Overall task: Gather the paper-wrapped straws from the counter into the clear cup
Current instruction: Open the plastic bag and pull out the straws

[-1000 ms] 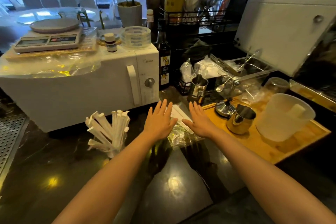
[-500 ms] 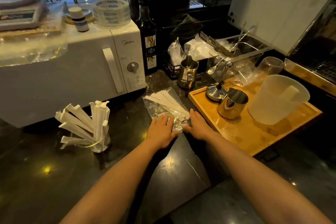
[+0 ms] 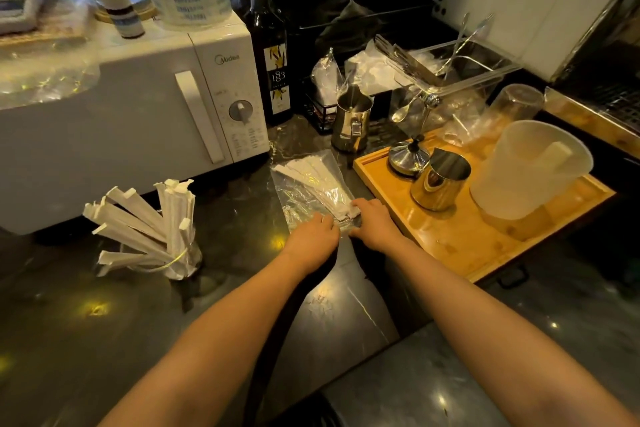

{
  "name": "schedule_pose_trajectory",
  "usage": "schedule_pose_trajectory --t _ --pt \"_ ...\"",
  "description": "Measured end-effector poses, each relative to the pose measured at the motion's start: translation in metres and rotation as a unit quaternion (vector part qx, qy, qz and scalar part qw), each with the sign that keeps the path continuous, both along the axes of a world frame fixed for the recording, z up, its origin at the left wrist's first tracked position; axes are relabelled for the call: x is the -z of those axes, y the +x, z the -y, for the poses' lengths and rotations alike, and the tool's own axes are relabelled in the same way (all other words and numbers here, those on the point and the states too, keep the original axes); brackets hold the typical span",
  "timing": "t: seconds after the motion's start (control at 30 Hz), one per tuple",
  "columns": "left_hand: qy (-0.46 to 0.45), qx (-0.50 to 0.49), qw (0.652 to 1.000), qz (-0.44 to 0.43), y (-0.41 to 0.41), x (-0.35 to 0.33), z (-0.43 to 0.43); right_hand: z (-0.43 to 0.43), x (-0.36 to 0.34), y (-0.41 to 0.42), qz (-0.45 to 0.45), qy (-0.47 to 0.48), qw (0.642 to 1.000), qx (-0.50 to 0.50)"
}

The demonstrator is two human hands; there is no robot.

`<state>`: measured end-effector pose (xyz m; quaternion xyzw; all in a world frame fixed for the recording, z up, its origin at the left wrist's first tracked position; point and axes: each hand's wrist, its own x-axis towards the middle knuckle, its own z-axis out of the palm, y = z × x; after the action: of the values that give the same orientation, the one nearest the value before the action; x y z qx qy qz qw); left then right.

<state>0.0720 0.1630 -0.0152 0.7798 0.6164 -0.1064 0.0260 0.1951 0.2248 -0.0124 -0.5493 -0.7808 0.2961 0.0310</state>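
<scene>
Dark shiny tabletop [image 3: 104, 340] holds light, bendy paper-wrapped straws [image 3: 313, 180] in a slippery plastic bag [image 3: 294, 204]. Both hands' fingers [image 3: 356, 210] pinch its near end; grab there. Clear cup [image 3: 180, 260] sits left.

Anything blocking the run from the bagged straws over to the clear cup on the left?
Nothing visible. Bare dark counter lies between the straws in the plastic bag and the clear cup. The cup already holds a splayed fan of straws, so its mouth is crowded. Both hands, left and right, are at the bag's near end.
</scene>
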Motion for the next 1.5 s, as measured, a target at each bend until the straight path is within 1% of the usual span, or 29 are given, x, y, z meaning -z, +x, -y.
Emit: schedule_pose_trajectory --t 0.2,0.37,0.5,0.63,0.73,0.8,0.87,0.97,1.03,1.1,1.17,1.23,1.27,1.37,1.47,1.5 --pt "-0.015 0.019 1.0 -0.016 0.001 -0.009 0.004 0.002 -0.002 0.002 -0.04 -0.015 0.997 0.061" --pt "-0.012 -0.009 1.0 -0.011 -0.003 -0.011 0.007 0.006 -0.007 0.001 -0.081 -0.061 0.991 0.091" --pt "-0.006 -0.038 0.999 -0.008 -0.01 -0.015 0.009 0.009 -0.011 -0.002 -0.116 -0.089 0.985 0.087" --pt "0.008 -0.081 0.997 0.02 -0.016 -0.024 0.012 0.011 -0.018 -0.006 -0.157 -0.088 0.98 0.086" --pt "0.03 -0.137 0.986 0.084 -0.022 -0.036 0.013 0.011 -0.026 -0.011 -0.189 -0.062 0.976 0.094" --pt "0.033 -0.187 0.97 0.15 -0.027 -0.046 0.013 0.01 -0.034 -0.015 -0.208 -0.019 0.972 0.112" --pt "0.036 -0.231 0.948 0.214 -0.031 -0.056 0.013 0.011 -0.044 -0.019 -0.216 0.049 0.967 0.123" --pt "0.048 -0.264 0.92 0.287 -0.036 -0.073 0.014 0.016 -0.061 -0.026 -0.236 0.135 0.955 0.115" --pt "0.055 -0.283 0.896 0.337 -0.04 -0.084 0.014 0.02 -0.073 -0.03 -0.252 0.173 0.948 0.093" --pt "0.06 -0.302 0.868 0.388 -0.043 -0.096 0.015 0.024 -0.083 -0.035 -0.273 0.177 0.943 0.069" --pt "0.059 -0.318 0.833 0.449 -0.044 -0.108 0.016 0.028 -0.092 -0.04 -0.3 0.147 0.941 0.051" --pt "0.059 -0.325 0.795 0.509 -0.044 -0.118 0.019 0.034 -0.098 -0.046 -0.333 0.089 0.938 0.041" --pt "0.064 -0.323 0.783 0.529 -0.045 -0.124 0.02 0.036 -0.1 -0.049 -0.345 0.059 0.936 0.039" --pt "0.07 -0.307 0.765 0.561 -0.047 -0.134 0.027 0.042 -0.107 -0.057 -0.36 -0.026 0.932 0.031" --pt "0.044 -0.302 0.754 0.582 -0.049 -0.138 0.033 0.044 -0.113 -0.061 -0.403 -0.135 0.905 0.025" --pt "0.031 -0.303 0.75 0.588 -0.05 -0.138 0.035 0.044 -0.115 -0.061 -0.408 -0.157 0.899 0.017"
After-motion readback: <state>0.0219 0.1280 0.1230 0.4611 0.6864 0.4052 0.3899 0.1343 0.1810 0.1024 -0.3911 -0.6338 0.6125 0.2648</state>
